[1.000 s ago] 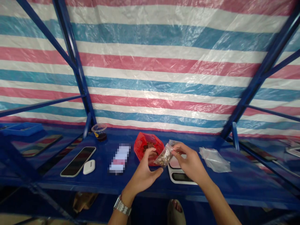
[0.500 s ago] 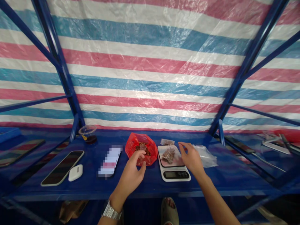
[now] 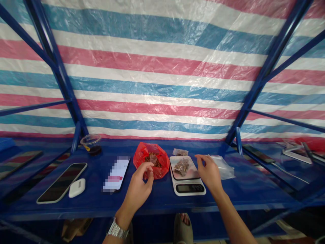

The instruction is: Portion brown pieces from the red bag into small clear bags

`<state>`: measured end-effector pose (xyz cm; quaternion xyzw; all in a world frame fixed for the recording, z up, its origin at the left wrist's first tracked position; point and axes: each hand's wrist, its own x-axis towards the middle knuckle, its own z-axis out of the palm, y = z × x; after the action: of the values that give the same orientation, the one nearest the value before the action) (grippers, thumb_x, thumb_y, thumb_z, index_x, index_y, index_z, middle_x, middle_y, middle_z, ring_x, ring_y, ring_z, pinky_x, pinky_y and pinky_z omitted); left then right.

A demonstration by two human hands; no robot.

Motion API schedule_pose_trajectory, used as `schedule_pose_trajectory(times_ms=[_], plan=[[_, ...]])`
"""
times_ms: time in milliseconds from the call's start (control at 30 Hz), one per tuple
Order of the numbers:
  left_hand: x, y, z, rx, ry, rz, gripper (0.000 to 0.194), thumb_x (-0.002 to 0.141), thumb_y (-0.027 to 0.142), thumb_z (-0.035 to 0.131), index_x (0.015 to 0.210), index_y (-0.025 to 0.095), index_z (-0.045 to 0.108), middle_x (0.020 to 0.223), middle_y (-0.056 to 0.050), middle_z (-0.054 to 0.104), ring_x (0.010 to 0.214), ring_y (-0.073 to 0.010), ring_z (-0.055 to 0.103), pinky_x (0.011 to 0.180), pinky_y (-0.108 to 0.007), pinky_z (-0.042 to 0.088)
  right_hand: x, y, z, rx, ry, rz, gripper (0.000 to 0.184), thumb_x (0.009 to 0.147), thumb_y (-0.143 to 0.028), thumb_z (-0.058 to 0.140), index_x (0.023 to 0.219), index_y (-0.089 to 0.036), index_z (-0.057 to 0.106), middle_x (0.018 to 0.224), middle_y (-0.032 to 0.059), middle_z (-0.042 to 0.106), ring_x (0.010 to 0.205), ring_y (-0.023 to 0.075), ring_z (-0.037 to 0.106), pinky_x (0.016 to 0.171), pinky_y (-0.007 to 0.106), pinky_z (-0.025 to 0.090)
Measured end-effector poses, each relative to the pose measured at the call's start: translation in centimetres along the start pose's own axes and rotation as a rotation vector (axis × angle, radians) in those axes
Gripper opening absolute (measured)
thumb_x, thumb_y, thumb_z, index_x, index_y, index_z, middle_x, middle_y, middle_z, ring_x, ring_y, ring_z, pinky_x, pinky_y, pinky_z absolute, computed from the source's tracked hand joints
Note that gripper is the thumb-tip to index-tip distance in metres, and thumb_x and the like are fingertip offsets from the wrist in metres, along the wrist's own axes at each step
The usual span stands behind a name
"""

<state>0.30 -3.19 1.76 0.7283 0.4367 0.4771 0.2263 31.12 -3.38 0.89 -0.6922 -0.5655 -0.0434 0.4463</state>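
My left hand (image 3: pixel 140 185), with a metal watch at the wrist, is at the near edge of a red plastic bag (image 3: pixel 137 159). Its fingers are curled and the thumb lies close to them, with nothing visible between. Inside the bag are small brown pieces and a small clear cup (image 3: pixel 153 159). My right hand (image 3: pixel 209 172) hovers at the right side of a white kitchen scale (image 3: pixel 175 187), thumb and fingers apart and holding nothing. A clear bag of brown pieces (image 3: pixel 181 166) rests on the scale's plate.
Behind the scale lies another small filled bag (image 3: pixel 180 152); clear plastic bags (image 3: pixel 223 167) lie to its right. Leftward are a lit phone (image 3: pixel 116 176), a dark phone (image 3: pixel 62 183), a white earbud case (image 3: pixel 77 188) and a cup of dark liquid (image 3: pixel 93 149). Blue posts (image 3: pixel 243 105) flank the bench.
My left hand has drawn back slightly from the red bag, and its thumb has moved nearer the fingers. My right hand stays by the scale. The view has shifted a little.
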Motion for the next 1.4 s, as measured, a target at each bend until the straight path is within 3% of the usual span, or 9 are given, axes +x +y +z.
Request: schedule_pose_trajectory(times_ms=[233, 500, 667, 900, 1167, 1267, 1400], plan=[[-0.1, 0.4, 0.1, -0.007, -0.014, -0.014, 0.018, 0.100, 0.027, 0.049, 0.111, 0.022, 0.062, 0.094, -0.003, 0.068, 0.085, -0.0171, 0.065, 0.080, -0.030, 0.051, -0.4, 1.6, 1.7, -0.060, -0.051, -0.010, 0.041, 0.100, -0.041, 0.044, 0.110, -0.019, 0.077, 0.104, 0.0124, 0.071, 0.100, 0.0268, 0.066, 0.093, 0.042, 0.050], [-0.2, 0.2, 0.6, 0.020, -0.014, -0.001, 0.019, 0.099, 0.026, 0.050, 0.111, 0.023, 0.064, 0.092, -0.002, 0.069, 0.080, -0.0172, 0.064, 0.075, -0.029, 0.051, -0.5, 2.4, 2.2, -0.126, -0.074, -0.076, 0.047, 0.104, -0.039, 0.035, 0.107, -0.018, 0.077, 0.097, 0.0124, 0.069, 0.097, 0.0271, 0.064, 0.095, 0.043, 0.048], [-0.2, 0.7, 1.0, 0.025, 0.005, 0.005, 0.017, 0.098, 0.027, 0.052, 0.107, 0.023, 0.066, 0.087, -0.002, 0.069, 0.075, -0.0169, 0.063, 0.071, -0.028, 0.051, -0.4, 2.3, 1.9, -0.091, -0.072, -0.024, 0.048, 0.105, -0.038, 0.032, 0.101, -0.019, 0.076, 0.096, 0.0122, 0.069, 0.097, 0.0277, 0.063, 0.095, 0.045, 0.048], [-0.3, 0.9, 1.6, -0.005, -0.029, 0.006, 0.017, 0.098, 0.025, 0.051, 0.105, 0.024, 0.066, 0.088, -0.002, 0.069, 0.074, -0.0169, 0.063, 0.070, -0.027, 0.050, -0.6, 2.0, 2.5, -0.046, -0.073, -0.047, 0.034, 0.097, -0.043, 0.051, 0.099, -0.019, 0.076, 0.095, 0.0106, 0.067, 0.096, 0.0282, 0.063, 0.094, 0.046, 0.050], [-0.5, 1.6, 2.7, -0.044, -0.030, 0.008, 0.019, 0.100, 0.028, 0.051, 0.109, 0.025, 0.068, 0.097, -0.004, 0.070, 0.083, -0.0188, 0.066, 0.075, -0.029, 0.052, -0.3, -0.8, 0.6, 0.345, -0.168, 0.029, 0.027, 0.098, -0.042, 0.052, 0.099, -0.021, 0.068, 0.091, 0.0059, 0.072, 0.083, 0.0228, 0.067, 0.078, 0.036, 0.053], [-0.8, 1.9, 3.6, -0.088, -0.015, -0.027, 0.023, 0.099, 0.032, 0.055, 0.119, 0.026, 0.065, 0.114, -0.007, 0.070, 0.101, -0.0226, 0.067, 0.089, -0.035, 0.053, -0.6, -3.0, -0.5, 0.444, -0.193, 0.017, 0.026, 0.098, -0.045, 0.055, 0.098, -0.021, 0.067, 0.085, 0.0035, 0.071, 0.080, 0.0208, 0.068, 0.076, 0.032, 0.053], [-1.0, 2.6, 5.3, -0.254, -0.024, -0.118, 0.046, 0.095, 0.042, 0.063, 0.137, 0.026, 0.056, 0.139, -0.012, 0.062, 0.127, -0.0276, 0.060, 0.106, -0.043, 0.049, -1.5, -6.9, -0.7, 0.591, -0.212, -0.009, 0.029, 0.098, -0.048, 0.059, 0.098, -0.020, 0.068, 0.087, 0.0043, 0.072, 0.075, 0.0189, 0.068, 0.071, 0.029, 0.054]])
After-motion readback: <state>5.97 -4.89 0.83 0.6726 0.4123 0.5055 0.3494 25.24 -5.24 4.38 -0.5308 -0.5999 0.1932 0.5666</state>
